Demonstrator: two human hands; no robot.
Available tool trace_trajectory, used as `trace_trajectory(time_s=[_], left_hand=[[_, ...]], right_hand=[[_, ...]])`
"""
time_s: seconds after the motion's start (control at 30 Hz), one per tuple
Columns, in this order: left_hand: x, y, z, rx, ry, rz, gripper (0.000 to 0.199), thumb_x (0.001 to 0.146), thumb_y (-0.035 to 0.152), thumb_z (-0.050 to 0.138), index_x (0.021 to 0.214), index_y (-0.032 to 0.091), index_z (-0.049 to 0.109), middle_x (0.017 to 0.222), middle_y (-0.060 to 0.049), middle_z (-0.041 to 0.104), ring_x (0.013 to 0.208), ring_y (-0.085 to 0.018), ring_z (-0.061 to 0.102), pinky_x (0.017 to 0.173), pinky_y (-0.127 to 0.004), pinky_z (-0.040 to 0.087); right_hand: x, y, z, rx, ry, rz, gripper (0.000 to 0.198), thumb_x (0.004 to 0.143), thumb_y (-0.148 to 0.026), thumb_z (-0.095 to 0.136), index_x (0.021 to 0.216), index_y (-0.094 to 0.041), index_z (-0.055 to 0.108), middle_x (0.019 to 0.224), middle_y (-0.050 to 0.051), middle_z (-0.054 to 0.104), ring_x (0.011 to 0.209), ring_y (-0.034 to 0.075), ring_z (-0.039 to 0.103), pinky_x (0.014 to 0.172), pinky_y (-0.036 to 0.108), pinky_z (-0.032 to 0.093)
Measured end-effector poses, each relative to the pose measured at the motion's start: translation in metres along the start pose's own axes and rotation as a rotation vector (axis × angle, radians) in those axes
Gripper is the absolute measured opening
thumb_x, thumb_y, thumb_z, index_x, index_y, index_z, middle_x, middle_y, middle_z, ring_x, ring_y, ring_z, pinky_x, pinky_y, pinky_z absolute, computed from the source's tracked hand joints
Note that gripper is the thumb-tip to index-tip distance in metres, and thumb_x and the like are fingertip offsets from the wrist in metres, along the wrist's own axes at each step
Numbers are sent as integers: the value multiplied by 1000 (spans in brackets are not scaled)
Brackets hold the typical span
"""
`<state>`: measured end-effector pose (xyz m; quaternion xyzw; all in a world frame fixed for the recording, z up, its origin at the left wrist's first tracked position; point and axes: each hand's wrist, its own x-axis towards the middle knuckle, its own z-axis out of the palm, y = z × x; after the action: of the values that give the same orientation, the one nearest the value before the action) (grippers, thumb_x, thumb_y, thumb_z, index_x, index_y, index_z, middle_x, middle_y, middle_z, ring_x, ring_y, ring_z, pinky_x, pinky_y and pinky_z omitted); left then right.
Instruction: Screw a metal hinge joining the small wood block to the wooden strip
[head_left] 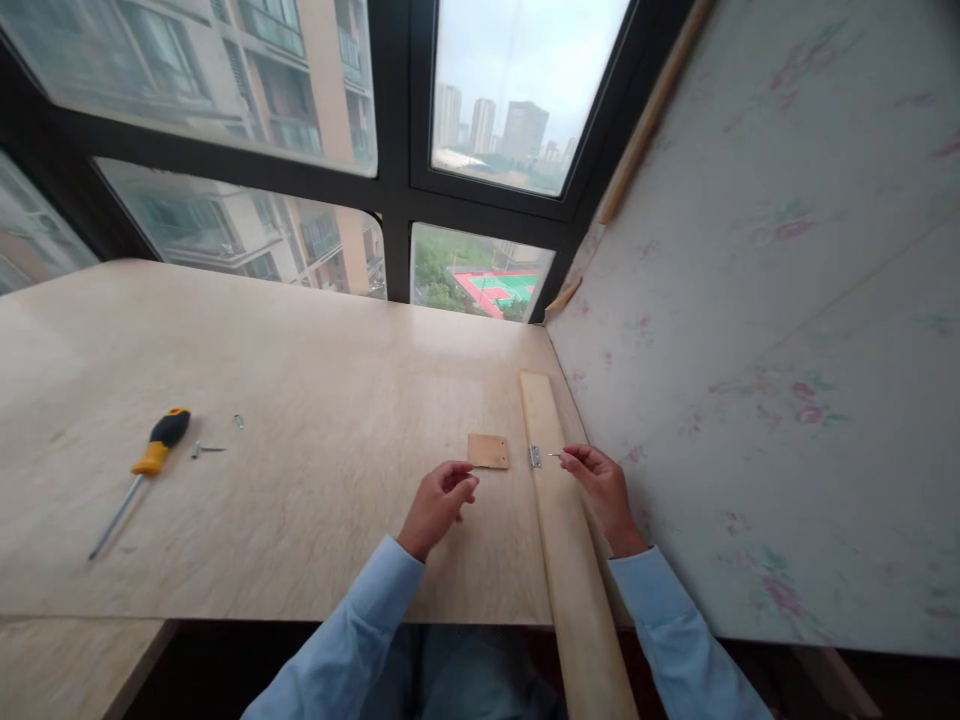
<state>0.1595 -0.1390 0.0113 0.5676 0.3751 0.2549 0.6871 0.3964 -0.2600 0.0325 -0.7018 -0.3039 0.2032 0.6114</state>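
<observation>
A long pale wooden plank (551, 520) lies on the tabletop near the wall and runs out past the front edge. On its left edge sits a small metal hinge (535, 457). My right hand (600, 487) pinches a small screw (555, 456) just right of the hinge, over the plank. Left of the plank, a small square wooden piece (487, 451) with little holes rests flat. My left hand (441, 500) is beside its lower left corner, thumb and fingertips drawn together; anything between them is too small to make out.
A yellow and black screwdriver (152, 460) lies on the left of the tabletop (315, 500). Several screws (208, 450) and a small metal piece (238, 421) are near it. Windows stand behind, and a floral wall (787, 330) rises at the right.
</observation>
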Motion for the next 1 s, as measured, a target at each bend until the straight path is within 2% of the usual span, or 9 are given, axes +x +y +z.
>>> trace_trajectory(time_s=[0.07,0.13,0.2,0.3,0.47,0.57,0.73,1.0], left_hand=[[4,6,32,-150,-143,-180,34,74,29,69,103,14,61,101,-14,70,84,-22,70,63,-31,56],[8,9,57,-270,-192,-285,37,73,25,72,105,13,58,104,-15,69,90,-21,69,77,-34,57],[11,10,76,-335,-190,-336,37,74,22,72,106,13,56,103,-14,68,93,-20,68,88,-36,54],[12,11,92,-359,-135,-372,34,74,15,69,104,15,55,99,-10,68,94,-18,66,92,-34,51],[10,25,100,-434,-126,-423,16,70,14,68,80,17,55,82,-4,66,80,-13,64,83,-26,50],[10,33,102,-477,-101,-468,18,67,17,70,69,16,52,77,-6,65,69,-13,62,74,-26,49],[13,33,110,-469,-34,-477,13,67,14,65,67,15,51,70,-5,61,61,-12,59,65,-26,46],[18,28,117,-372,-55,-412,10,67,17,62,64,16,52,69,-2,59,60,-10,56,59,-23,42]], right_hand=[[2,6,-1,55,22,22,40,63,-49,80,87,-17,70,79,4,71,73,18,64,72,33,52],[4,12,1,119,20,48,40,64,-48,80,87,-18,69,81,4,71,74,17,64,73,32,52],[6,17,4,166,3,72,38,65,-47,80,88,-18,69,82,4,71,74,17,64,73,31,52],[5,27,6,184,2,76,34,69,-45,78,88,-18,68,81,3,70,75,16,64,73,30,51],[1,38,4,226,54,32,29,73,-42,76,88,-19,69,81,1,68,76,15,62,75,29,49],[1,39,3,253,65,32,27,73,-41,77,87,-19,69,82,1,68,76,15,61,74,29,49],[1,38,2,301,64,50,25,73,-39,77,88,-20,70,82,1,68,75,14,60,74,29,48],[4,40,-1,380,90,86,27,71,-39,79,89,-21,70,82,0,67,73,13,59,73,27,47]])
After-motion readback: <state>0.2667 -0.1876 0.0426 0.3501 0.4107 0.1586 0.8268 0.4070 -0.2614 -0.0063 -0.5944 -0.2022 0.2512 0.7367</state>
